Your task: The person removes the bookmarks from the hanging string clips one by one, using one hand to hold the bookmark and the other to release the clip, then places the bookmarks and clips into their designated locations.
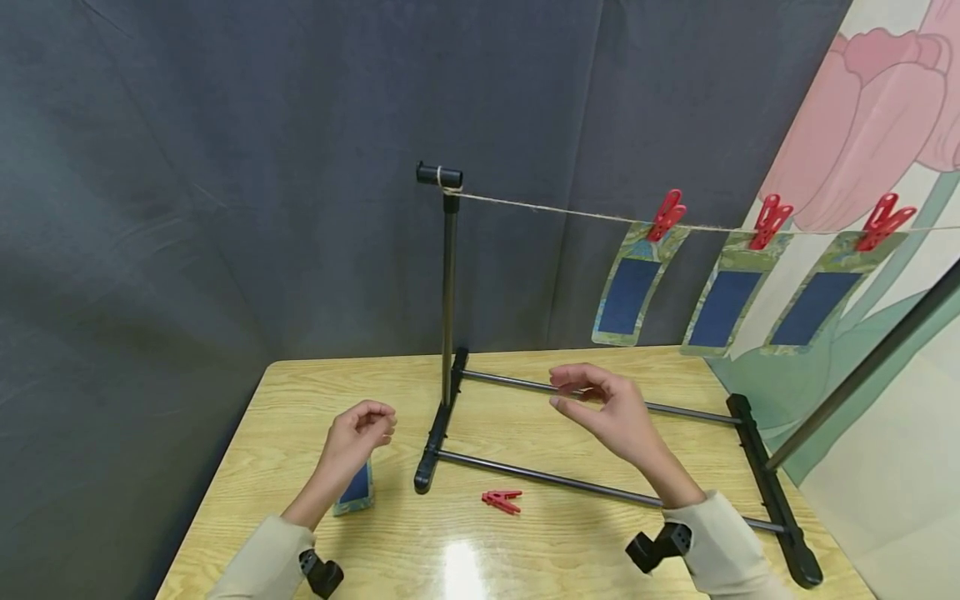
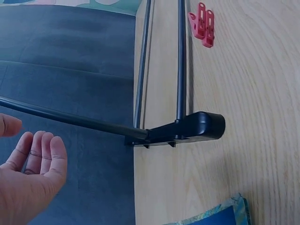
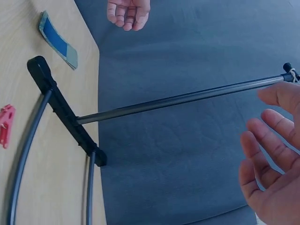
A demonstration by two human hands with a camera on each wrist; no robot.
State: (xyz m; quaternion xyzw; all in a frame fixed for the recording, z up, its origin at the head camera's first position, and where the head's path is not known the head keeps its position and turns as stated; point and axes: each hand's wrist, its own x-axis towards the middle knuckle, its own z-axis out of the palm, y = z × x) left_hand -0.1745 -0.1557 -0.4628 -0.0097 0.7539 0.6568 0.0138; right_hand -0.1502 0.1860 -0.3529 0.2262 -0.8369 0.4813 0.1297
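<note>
My left hand [image 1: 360, 433] is held above the table's left side with its fingers loosely bent and nothing in them. Partly hidden beneath that forearm lies a blue card with a green patterned border [image 1: 356, 487]. Over the rack's base, my right hand [image 1: 611, 412] is raised, thumb and fingers apart, holding nothing. Red clothespins [image 1: 502, 500] lie on the wood in front of the rack. Three similar cards hang from a string [image 1: 547, 207], one beneath each red clothespin; the leftmost card [image 1: 630, 292] is nearest my right hand.
A black metal rack stands on the wooden table [image 1: 300, 417], its left post [image 1: 450, 300] upright between my hands. The right post [image 1: 870, 367] leans across the right side in the head view. Behind hangs a dark curtain [image 1: 300, 167], with a flower-painted wall [image 1: 885, 108] at right.
</note>
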